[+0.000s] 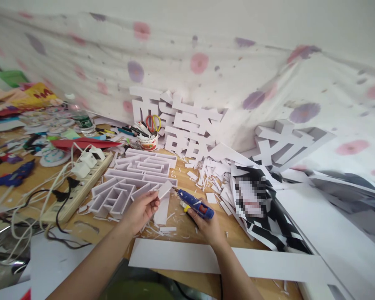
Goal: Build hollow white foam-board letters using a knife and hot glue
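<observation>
The left hand (144, 207) pinches a small white piece (165, 190) between its fingers, above the table (181, 223) and at the near right edge of a white walled character (134, 177). The right hand (208, 225) has its fingers wrapped around a blue glue gun (194, 202), its nozzle close to the piece, though whether they touch I cannot tell. A long white strip (175, 255) lies nearer the person, beneath the forearms.

Glue gun (191, 201): plast., semi-glossy. Small strip (165, 190): smooth, matt, paper-like. Tabletop (190, 233): smooth wd. Bottle (82, 118): clr plast.
</observation>
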A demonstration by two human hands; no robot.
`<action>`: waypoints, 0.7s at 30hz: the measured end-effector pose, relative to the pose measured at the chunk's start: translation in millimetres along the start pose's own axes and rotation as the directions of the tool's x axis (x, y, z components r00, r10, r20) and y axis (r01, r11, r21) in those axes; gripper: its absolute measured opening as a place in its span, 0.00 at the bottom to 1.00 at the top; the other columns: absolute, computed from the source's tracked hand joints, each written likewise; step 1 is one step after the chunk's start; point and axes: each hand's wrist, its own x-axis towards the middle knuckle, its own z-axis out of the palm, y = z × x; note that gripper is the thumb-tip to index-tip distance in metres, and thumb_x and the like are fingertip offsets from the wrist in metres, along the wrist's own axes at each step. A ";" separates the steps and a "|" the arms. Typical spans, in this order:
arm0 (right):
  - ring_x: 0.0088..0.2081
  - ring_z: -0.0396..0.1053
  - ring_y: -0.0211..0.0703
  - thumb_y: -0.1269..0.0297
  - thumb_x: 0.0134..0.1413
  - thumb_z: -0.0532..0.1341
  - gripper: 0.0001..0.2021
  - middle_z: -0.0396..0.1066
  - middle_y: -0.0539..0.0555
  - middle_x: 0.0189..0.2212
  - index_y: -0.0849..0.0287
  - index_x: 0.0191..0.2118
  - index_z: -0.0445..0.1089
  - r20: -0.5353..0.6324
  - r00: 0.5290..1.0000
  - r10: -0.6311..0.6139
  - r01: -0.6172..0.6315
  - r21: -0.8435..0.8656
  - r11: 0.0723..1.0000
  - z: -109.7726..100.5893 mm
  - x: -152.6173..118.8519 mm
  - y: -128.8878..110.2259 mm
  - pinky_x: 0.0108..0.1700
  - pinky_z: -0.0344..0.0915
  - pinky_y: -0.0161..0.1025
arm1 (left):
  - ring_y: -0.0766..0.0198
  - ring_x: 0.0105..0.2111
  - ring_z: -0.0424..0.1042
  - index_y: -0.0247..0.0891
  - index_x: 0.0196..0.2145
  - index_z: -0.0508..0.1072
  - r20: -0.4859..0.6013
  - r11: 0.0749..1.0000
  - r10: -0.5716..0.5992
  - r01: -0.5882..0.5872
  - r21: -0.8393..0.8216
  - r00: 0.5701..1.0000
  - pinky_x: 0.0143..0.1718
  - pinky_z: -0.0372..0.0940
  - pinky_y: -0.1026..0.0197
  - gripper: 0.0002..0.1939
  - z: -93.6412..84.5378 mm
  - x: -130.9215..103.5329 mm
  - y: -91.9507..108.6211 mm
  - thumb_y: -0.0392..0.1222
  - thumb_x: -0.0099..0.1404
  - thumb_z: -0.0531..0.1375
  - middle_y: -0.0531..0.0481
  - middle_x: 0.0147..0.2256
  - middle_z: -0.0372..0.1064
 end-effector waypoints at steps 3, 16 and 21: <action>0.27 0.61 0.40 0.53 0.51 0.59 0.12 0.60 0.49 0.24 0.56 0.28 0.61 -0.027 1.000 -0.008 0.008 -0.011 1.000 1.0 0.0 1.4 0.30 0.61 0.36 | 0.76 0.18 0.62 0.31 0.25 0.67 0.014 1.000 -0.005 0.005 0.004 1.000 0.16 0.58 0.75 0.05 -0.7 0.2 -0.1 0.27 0.58 0.58 0.55 0.19 0.60; 0.26 0.60 0.40 0.54 0.51 0.59 0.12 0.60 0.48 0.23 0.56 0.27 0.58 -0.024 1.000 0.019 -0.019 0.012 1.000 3.8 -1.8 6.8 0.29 0.61 0.36 | 0.76 0.18 0.62 0.31 0.25 0.67 0.035 1.000 -0.002 0.001 0.021 0.999 0.17 0.59 0.75 0.05 -2.0 0.0 -0.7 0.28 0.57 0.59 0.55 0.20 0.60; 0.26 0.58 0.40 0.54 0.50 0.59 0.14 0.58 0.48 0.22 0.55 0.25 0.56 -0.005 1.000 0.022 -0.022 -0.023 0.999 4.0 -1.7 0.1 0.28 0.59 0.36 | 0.76 0.18 0.61 0.31 0.25 0.67 0.004 1.000 -0.005 0.005 -0.007 1.000 0.15 0.56 0.75 0.06 1.7 -1.6 0.4 0.28 0.59 0.57 0.55 0.20 0.60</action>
